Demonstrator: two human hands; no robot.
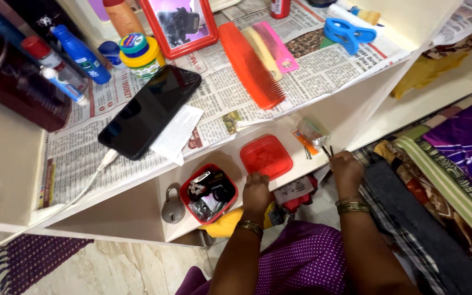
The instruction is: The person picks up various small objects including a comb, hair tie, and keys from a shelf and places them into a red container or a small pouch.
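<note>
We look down on two white shelves. On the lower shelf point(301, 175) our left hand point(257, 192) rests at the near edge, its fingers curled against the near rim of a red square lid point(266, 157) that lies flat in the middle of that shelf; whether the fingers grip the lid or only touch it, we cannot tell. Just left of this hand stands an open red box point(210, 193) filled with small dark and metallic items, and left of the box lies a grey padlock point(173, 205).

Our right hand point(346, 170) sits to the right of the lid, fingers closed narrowly on thin dark pins point(328, 151) whose tips point away from us. Just beyond them lies a small clear packet point(312, 133).

The upper shelf, lined with newspaper point(214, 98), carries a black phone point(149, 111) on a white cable point(72, 199), with a folded white paper point(177, 134) beside it. Farther right lie an orange comb point(249, 65), a cream comb point(262, 52) and a pink comb point(277, 46), then a blue clip point(348, 34). At the far edge stands a red-framed mirror point(180, 24), with a yellow jar point(142, 57) and blue bottles point(80, 54) to its left.

At right, folded patterned cloths point(454, 164) are stacked.
</note>
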